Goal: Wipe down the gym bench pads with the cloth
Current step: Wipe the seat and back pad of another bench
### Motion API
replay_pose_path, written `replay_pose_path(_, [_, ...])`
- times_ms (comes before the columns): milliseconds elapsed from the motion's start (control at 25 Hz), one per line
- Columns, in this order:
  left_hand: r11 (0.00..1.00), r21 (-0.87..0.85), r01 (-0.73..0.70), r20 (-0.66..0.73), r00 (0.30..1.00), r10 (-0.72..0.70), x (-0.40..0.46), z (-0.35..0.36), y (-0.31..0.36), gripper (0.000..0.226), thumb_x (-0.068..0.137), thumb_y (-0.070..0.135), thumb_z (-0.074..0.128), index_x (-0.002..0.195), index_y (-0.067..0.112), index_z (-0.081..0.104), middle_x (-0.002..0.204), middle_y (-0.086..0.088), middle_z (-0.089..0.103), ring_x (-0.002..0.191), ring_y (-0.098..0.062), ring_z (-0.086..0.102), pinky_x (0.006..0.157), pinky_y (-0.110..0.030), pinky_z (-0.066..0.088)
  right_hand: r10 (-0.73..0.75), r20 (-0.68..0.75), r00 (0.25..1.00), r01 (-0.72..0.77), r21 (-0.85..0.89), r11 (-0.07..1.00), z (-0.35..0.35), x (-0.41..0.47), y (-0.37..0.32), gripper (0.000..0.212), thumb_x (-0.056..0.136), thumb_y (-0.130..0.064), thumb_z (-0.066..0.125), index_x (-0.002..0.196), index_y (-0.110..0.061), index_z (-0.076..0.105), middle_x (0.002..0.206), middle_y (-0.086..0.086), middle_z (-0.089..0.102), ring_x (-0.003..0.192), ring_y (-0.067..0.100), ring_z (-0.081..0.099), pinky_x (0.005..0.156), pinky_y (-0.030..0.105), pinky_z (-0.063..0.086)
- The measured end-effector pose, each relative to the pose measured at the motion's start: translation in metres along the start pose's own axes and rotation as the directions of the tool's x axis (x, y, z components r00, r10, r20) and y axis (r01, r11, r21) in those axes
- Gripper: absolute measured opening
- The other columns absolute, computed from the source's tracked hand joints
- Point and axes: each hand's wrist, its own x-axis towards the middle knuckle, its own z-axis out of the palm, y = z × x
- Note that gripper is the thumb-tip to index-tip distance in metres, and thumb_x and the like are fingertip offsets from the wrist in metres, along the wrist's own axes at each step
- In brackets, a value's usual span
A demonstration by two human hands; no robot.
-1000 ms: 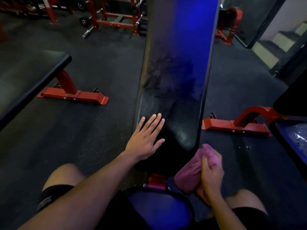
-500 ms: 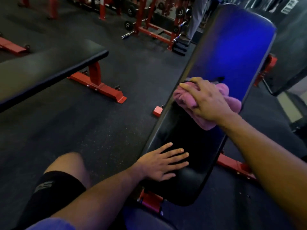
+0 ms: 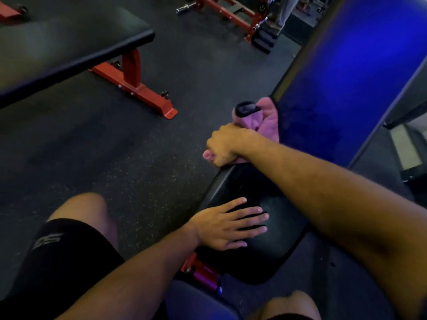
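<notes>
Dark rubber gym floor (image 3: pixel 120 146) is stretching around a black bench pad (image 3: pixel 249 227) glowing blue at its far end, with a second bench (image 3: pixel 69 42) on red legs standing well apart at the left and a red rack (image 3: pixel 231 12) beyond. At the pad's left edge the right hand (image 3: pixel 225 145) is curling tightly around a bunched pink cloth (image 3: pixel 261 118), pressing it against the pad. Nearer the body, the left hand (image 3: pixel 221 227) is lying flat with fingers straight and spread, holding nothing, on the pad's near end.

Left hand (image 3: pixel 221 227) flat on pad (image 3: pixel 261 185) — cloth (image 3: pixel 265 118) beyond it.
</notes>
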Motion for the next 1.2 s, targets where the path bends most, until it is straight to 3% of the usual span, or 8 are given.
replay_pose_path(200, [0.998, -0.056, 0.026, -0.172, 0.984, -0.035, 0.0, -0.002, 0.005, 0.056, 0.102, 0.046, 0.061, 0.149, 0.022, 0.043, 0.147, 0.0, 0.041, 0.132, -0.021, 0.05, 0.115, -0.042, 0.037, -0.271, 0.201, 0.941, 0.236, 0.18, 0.955, 0.021, 0.018, -0.08, 0.017, 0.094, -0.036, 0.061, 0.086, -0.024, 0.051, 0.082, -0.003, 0.055, 0.082, 0.023, 0.057, 0.077, 0.036, 0.043])
replay_pose_path(320, [1.0, -0.005, 0.02, -0.157, 0.987, -0.021, 0.0, -0.006, -0.004, 0.058, 0.106, 0.047, 0.053, 0.157, 0.022, 0.042, 0.16, -0.002, 0.038, 0.15, -0.022, 0.031, 0.124, -0.045, 0.028, -0.315, -0.013, 0.949, 0.306, 0.285, 0.908, 0.007, 0.005, -0.067, 0.013, 0.092, -0.034, 0.063, 0.101, -0.026, 0.061, 0.089, -0.004, 0.061, 0.088, 0.023, 0.062, 0.082, 0.04, 0.051])
replay_pose_path(520, [0.997, -0.054, -0.053, 0.04, 0.998, 0.055, -0.001, -0.008, -0.001, 0.055, 0.111, 0.044, 0.042, 0.161, 0.021, 0.04, 0.171, -0.006, 0.027, 0.16, -0.023, 0.017, 0.13, -0.05, 0.015, 0.157, -0.559, 0.814, 0.148, 0.462, 0.875, -0.016, -0.091, -0.011, 0.025, 0.089, -0.032, 0.067, 0.114, -0.027, 0.061, 0.11, -0.007, 0.067, 0.104, 0.016, 0.063, 0.093, 0.042, 0.047])
replay_pose_path(640, [0.974, -0.08, -0.214, 0.031, 0.976, 0.217, 0.004, -0.044, -0.072, 0.05, 0.103, 0.026, 0.051, 0.152, 0.014, 0.053, 0.162, -0.014, 0.043, 0.152, -0.03, 0.037, 0.128, -0.052, 0.02, 0.543, -0.631, 0.554, -0.071, 0.614, 0.786, 0.053, -0.179, -0.005, 0.038, 0.093, -0.04, 0.067, 0.125, -0.021, 0.063, 0.12, -0.003, 0.068, 0.107, 0.019, 0.065, 0.095, 0.045, 0.047])
replay_pose_path(720, [0.982, 0.048, -0.185, 0.012, 0.983, 0.185, 0.032, -0.078, -0.147, 0.058, 0.094, 0.019, 0.05, 0.152, 0.01, 0.053, 0.16, -0.017, 0.046, 0.149, -0.035, 0.043, 0.125, -0.055, 0.024, 0.607, -0.63, 0.484, -0.157, 0.62, 0.769, 0.103, -0.207, -0.03, 0.043, 0.092, -0.041, 0.062, 0.124, -0.013, 0.064, 0.116, 0.005, 0.07, 0.098, 0.029, 0.068, 0.086, 0.048, 0.049])
replay_pose_path(920, [0.959, 0.153, -0.24, 0.155, 0.964, 0.216, 0.147, -0.105, -0.185, 0.058, 0.112, 0.046, 0.028, 0.166, 0.024, 0.025, 0.173, -0.007, 0.019, 0.16, -0.026, 0.018, 0.129, -0.052, 0.016, 0.323, -0.67, 0.668, -0.088, 0.36, 0.929, 0.151, -0.151, -0.125, 0.047, 0.093, -0.034, 0.059, 0.137, -0.019, 0.054, 0.134, 0.011, 0.059, 0.111, 0.031, 0.059, 0.087, 0.047, 0.039])
replay_pose_path(1080, [0.981, 0.104, -0.164, 0.142, 0.979, 0.148, 0.153, -0.077, -0.178, 0.06, 0.111, 0.055, 0.025, 0.166, 0.031, 0.02, 0.175, -0.005, 0.014, 0.162, -0.027, 0.01, 0.13, -0.054, 0.008, 0.404, -0.588, 0.701, -0.165, 0.416, 0.894, 0.124, -0.078, -0.15, 0.055, 0.084, -0.035, 0.042, 0.136, -0.022, 0.047, 0.141, 0.007, 0.046, 0.127, 0.032, 0.042, 0.103, 0.053, 0.027])
replay_pose_path(1200, [0.98, 0.101, -0.169, 0.129, 0.979, 0.155, 0.151, -0.073, -0.176, 0.059, 0.112, 0.055, 0.026, 0.166, 0.031, 0.022, 0.174, -0.004, 0.016, 0.161, -0.027, 0.012, 0.13, -0.053, 0.008, 0.446, -0.428, 0.786, -0.231, 0.466, 0.854, 0.085, -0.047, -0.135, 0.047, 0.081, -0.035, 0.056, 0.124, -0.018, 0.063, 0.128, 0.004, 0.063, 0.127, 0.031, 0.052, 0.11, 0.054, 0.024])
